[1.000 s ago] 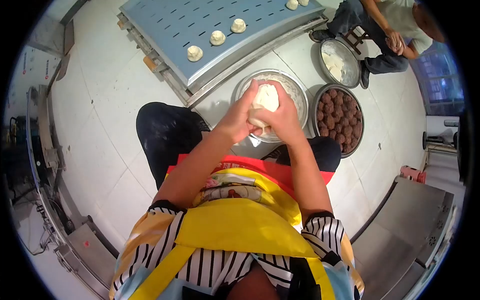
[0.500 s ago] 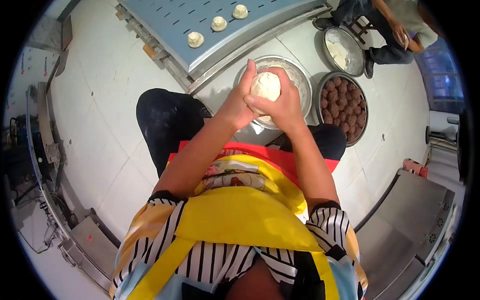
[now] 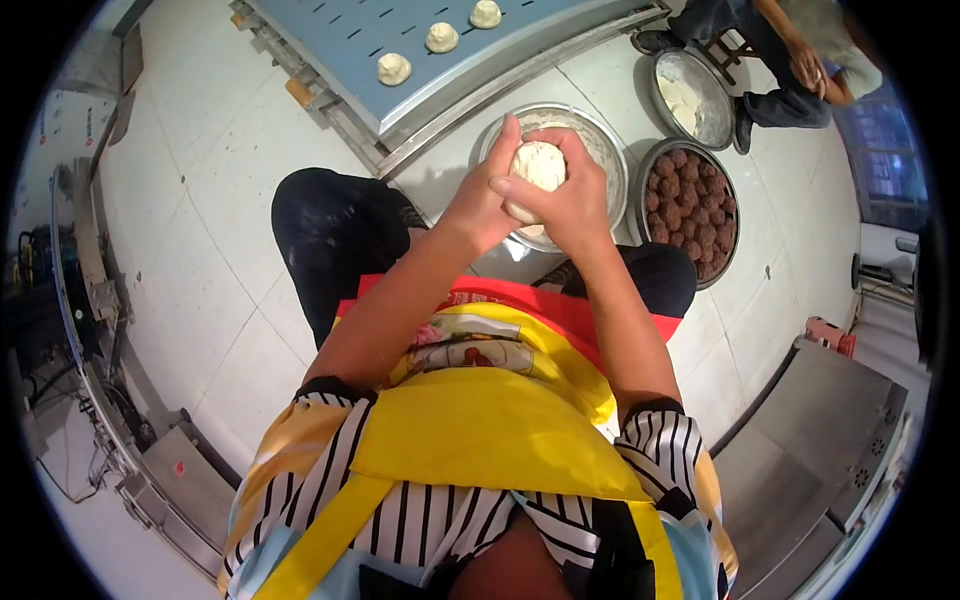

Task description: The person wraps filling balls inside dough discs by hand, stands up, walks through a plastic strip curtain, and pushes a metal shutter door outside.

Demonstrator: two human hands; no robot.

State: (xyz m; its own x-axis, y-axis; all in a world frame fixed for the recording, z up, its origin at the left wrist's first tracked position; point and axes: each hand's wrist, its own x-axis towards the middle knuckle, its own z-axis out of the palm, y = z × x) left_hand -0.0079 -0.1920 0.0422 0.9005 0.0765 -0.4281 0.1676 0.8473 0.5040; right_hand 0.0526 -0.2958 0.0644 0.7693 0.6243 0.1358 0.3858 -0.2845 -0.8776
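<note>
Left hand (image 3: 482, 203) and right hand (image 3: 580, 205) cup a dough ball (image 3: 540, 166) over the metal basin (image 3: 606, 147).
Both hands are partly closed, fingers and thumbs wrapped round the ball from either side — a grip that seems meant to steady it while its top stays bare. Held above the basin, any falling bits would probably land inside. Right of the basin, a round pan (image 3: 738, 205) of brown balls (image 3: 692, 214) sits near, likely for easy reach. Beyond the basin, leftward, pale dough mounds (image 3: 394, 69) stand apart on a blue slotted board (image 3: 345, 60) — presumably so they don't stick. Beyond it, rightward, a bowl (image 3: 714, 108) holds pale pieces (image 3: 680, 104) beside a seated person (image 3: 790, 42).
</note>
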